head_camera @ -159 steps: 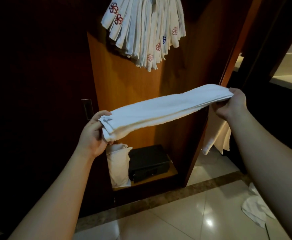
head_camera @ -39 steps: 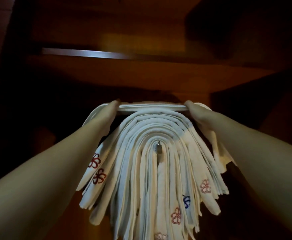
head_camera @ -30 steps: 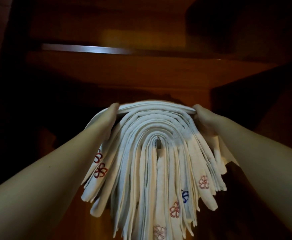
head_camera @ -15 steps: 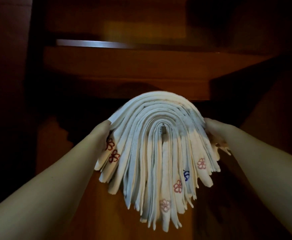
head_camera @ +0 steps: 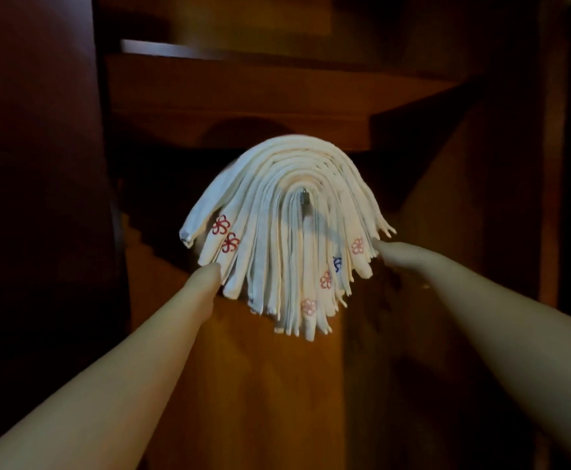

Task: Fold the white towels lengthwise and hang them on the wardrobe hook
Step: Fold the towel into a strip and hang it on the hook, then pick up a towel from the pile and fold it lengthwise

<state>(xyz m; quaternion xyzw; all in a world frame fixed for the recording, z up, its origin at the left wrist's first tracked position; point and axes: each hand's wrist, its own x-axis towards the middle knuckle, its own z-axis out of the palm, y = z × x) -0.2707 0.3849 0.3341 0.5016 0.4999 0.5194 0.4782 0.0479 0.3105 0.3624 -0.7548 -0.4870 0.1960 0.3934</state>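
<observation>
A thick stack of folded white towels (head_camera: 277, 212), some with red, pink or blue flower embroidery, hangs draped over a small metal wardrobe hook (head_camera: 303, 198). The newest plain towel lies outermost over the top of the stack. My left hand (head_camera: 207, 278) touches the lower left side of the stack near the red flowers. My right hand (head_camera: 390, 254) touches the lower right side by a pink flower. Both hands look flat against the cloth and hold nothing; their fingertips are partly hidden behind the towel ends.
The towels hang against the orange wooden back panel (head_camera: 260, 385) of the wardrobe. A wooden shelf (head_camera: 243, 96) runs just above the stack. Dark wardrobe walls (head_camera: 33, 198) close in on the left and right.
The folded towel I held stretched between both hands now lies over the hook on the stack. My hands slid from the top of the stack down its two sides.
</observation>
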